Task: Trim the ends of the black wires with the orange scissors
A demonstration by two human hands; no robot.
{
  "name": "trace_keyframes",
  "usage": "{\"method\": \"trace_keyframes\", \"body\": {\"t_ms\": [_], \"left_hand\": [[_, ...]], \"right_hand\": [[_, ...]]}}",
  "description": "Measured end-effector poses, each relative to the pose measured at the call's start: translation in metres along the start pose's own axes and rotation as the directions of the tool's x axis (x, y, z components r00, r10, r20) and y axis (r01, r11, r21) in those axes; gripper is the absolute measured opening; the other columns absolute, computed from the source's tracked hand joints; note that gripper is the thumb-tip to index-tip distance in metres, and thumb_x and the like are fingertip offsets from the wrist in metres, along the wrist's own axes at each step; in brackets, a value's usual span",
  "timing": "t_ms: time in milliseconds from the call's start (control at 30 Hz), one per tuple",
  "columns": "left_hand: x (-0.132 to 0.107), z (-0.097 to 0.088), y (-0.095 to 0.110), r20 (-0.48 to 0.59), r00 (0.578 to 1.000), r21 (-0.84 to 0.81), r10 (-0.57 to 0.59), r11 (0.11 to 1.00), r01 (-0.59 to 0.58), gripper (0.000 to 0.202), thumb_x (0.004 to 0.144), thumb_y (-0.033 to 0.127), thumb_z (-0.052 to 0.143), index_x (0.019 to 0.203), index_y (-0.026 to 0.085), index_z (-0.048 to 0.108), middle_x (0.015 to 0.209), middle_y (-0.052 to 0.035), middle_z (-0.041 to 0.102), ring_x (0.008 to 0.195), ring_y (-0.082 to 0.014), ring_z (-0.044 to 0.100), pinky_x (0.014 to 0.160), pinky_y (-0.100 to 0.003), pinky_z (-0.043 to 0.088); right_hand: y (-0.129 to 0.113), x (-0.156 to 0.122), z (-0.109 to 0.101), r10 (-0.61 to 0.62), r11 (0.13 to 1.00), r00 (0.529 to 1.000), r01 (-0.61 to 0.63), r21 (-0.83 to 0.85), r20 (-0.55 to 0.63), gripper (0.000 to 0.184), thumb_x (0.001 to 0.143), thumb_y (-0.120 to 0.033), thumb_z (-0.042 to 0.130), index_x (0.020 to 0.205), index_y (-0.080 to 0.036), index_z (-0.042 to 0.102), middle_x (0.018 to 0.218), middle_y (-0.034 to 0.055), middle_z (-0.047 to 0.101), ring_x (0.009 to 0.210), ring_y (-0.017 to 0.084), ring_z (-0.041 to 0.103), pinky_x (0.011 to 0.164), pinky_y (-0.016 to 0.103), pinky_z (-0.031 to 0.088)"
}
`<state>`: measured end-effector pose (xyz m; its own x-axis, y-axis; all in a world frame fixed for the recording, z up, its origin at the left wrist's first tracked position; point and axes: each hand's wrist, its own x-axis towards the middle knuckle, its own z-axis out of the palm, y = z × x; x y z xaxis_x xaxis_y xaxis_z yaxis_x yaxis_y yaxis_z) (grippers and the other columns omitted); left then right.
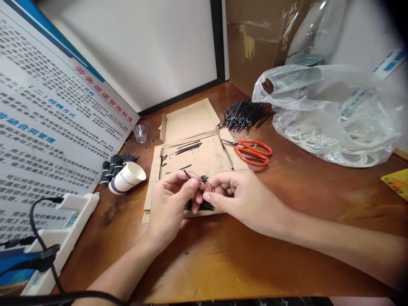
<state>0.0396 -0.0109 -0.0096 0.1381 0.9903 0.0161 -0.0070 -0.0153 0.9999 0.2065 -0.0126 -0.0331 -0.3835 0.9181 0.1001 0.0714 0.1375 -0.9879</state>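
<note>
The left hand (168, 199) grip pinches a thin black stick (187, 174), tip upward, over the cardboard (204, 159) so loose bits fall there; the right hand (237, 197) grip is pressed together just beside, above the bundle (207, 207)

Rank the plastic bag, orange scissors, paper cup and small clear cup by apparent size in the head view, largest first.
1. plastic bag
2. orange scissors and paper cup: too close to rank
3. small clear cup, clearly smallest
</note>
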Motion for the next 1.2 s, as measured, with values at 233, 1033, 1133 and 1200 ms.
{"method": "trace_keyframes", "body": {"t_ms": [233, 1033, 1133, 1200], "left_hand": [[0.008, -0.024, 0.012, -0.009, 0.894, 0.412, 0.449, 0.816, -0.405, 0.005, 0.087, 0.019, 0.069, 0.086, 0.016, 0.072, 0.071, -0.0018, 0.065, 0.045, -0.0067, 0.052, 0.036, -0.019, 0.036], [-0.010, -0.013, 0.020, 0.077, 0.970, 0.210, 0.231, 0.947, -0.242, 0.008, 0.087, 0.018, 0.069, 0.091, 0.018, 0.077, 0.064, 0.0001, 0.062, 0.040, -0.0029, 0.047, 0.035, -0.014, 0.033], [-0.012, -0.012, 0.023, 0.062, 0.982, 0.148, 0.180, 0.971, -0.188, 0.006, 0.085, 0.017, 0.072, 0.087, 0.019, 0.077, 0.062, 0.0001, 0.064, 0.040, -0.0025, 0.048, 0.034, -0.012, 0.033], [-0.013, -0.012, 0.024, 0.062, 0.984, 0.131, 0.169, 0.976, -0.176, 0.006, 0.084, 0.017, 0.072, 0.086, 0.019, 0.077, 0.062, 0.0000, 0.065, 0.038, -0.0026, 0.048, 0.034, -0.012, 0.034]], "right_hand": [[-0.007, 0.008, -0.019, -0.100, 0.988, 0.992, 0.090, -0.126, -0.081, 0.012, 0.081, -0.021, 0.059, 0.076, -0.013, 0.067, 0.058, -0.0022, 0.055, 0.050, 0.007, 0.043, 0.045, 0.020, 0.032], [0.005, 0.008, -0.017, -0.035, 0.972, 0.995, 0.056, -0.230, 0.091, 0.016, 0.081, -0.023, 0.056, 0.073, -0.018, 0.068, 0.061, -0.0015, 0.061, 0.054, 0.009, 0.049, 0.047, 0.022, 0.037], [0.006, 0.010, -0.016, -0.043, 0.969, 0.995, 0.065, -0.239, 0.095, 0.016, 0.081, -0.023, 0.056, 0.073, -0.018, 0.069, 0.060, -0.0016, 0.061, 0.053, 0.009, 0.049, 0.047, 0.022, 0.037], [0.008, 0.010, -0.016, -0.043, 0.965, 0.995, 0.066, -0.252, 0.093, 0.016, 0.081, -0.024, 0.056, 0.073, -0.019, 0.069, 0.060, -0.0016, 0.062, 0.053, 0.010, 0.050, 0.047, 0.023, 0.037]]}}
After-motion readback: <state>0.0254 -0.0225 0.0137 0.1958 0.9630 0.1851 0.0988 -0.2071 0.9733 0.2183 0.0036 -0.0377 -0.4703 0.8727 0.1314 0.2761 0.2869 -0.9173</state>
